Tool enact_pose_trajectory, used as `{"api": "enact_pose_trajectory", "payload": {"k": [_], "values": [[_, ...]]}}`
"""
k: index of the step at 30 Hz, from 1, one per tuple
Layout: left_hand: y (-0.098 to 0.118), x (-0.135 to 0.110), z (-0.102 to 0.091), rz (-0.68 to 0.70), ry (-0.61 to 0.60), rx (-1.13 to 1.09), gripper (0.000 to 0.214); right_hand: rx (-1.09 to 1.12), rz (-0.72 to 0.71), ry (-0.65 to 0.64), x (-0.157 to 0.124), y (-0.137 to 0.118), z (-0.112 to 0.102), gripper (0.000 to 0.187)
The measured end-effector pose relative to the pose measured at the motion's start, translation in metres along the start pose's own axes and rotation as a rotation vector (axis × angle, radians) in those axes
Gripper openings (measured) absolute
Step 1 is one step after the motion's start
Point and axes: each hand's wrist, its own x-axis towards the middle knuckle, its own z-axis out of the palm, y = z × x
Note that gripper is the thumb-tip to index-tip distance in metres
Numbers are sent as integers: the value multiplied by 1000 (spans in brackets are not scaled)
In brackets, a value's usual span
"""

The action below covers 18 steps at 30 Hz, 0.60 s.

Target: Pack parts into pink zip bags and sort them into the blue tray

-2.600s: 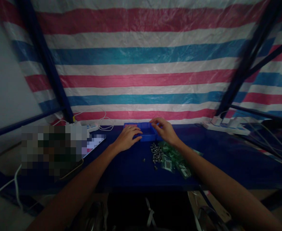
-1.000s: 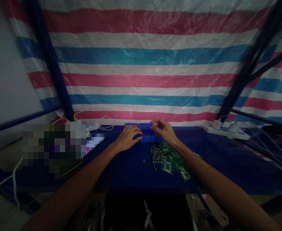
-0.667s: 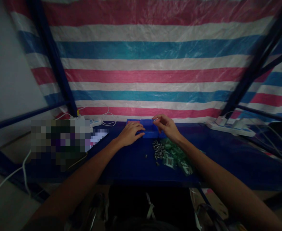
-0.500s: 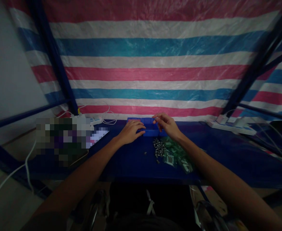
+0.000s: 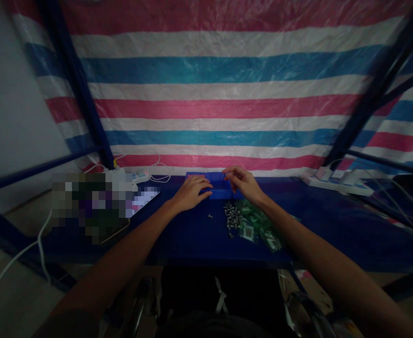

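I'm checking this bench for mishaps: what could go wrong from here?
The lone screw lies apart from the pile of screws, so it might be overlooked or knocked away.
The right forearm passes close by the plastic bags, which lie beside that loose pile; a sideways brush could push bags into screws and scatter them.
The left grip is at the blue box; a careless push might shift it.

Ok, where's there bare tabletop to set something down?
Most room: the tabletop between the right forearm and right-hand power strip. Another patch separates the left forearm from the screw pile, with one loose screw. Crowded: around the blue tray, green packets and phone.
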Motion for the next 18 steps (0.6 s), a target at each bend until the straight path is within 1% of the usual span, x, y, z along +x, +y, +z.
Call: {"api": "enact_pose_trajectory", "payload": {"k": [7, 11, 14, 18], "values": [[-1, 1, 1, 3, 0, -4, 27, -40, -8, 2, -1, -1, 0, 29], [-1, 1, 2, -1, 9, -1, 28, -72, -26, -9, -2, -1, -1, 29], [-1, 0, 1, 0, 10, -9, 27, -148, -65, -5, -3, 0, -2, 28], [0, 0, 0, 3, 4, -6, 28, -277, -153, 13, -3, 1, -3, 22]]}}
